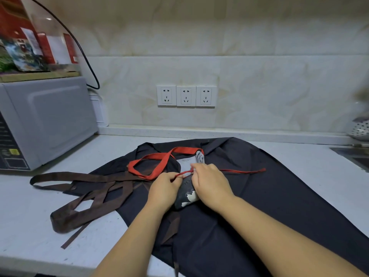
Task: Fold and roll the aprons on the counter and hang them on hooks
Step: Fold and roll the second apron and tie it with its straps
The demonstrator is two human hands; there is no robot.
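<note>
Securing an apron roll (pixel 186 191), centre frame.
My left hand (pixel 163 188) and right hand (pixel 209 182) pinch the red tie (pixel 185 173), apparently to bind it tight.

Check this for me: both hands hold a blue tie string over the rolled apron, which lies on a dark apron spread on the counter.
Not quite: the tie string is red, not blue, as the head view shows. The rest stands: the left hand and right hand hold it over the rolled apron, which lies on the dark apron spread on the counter.
</note>
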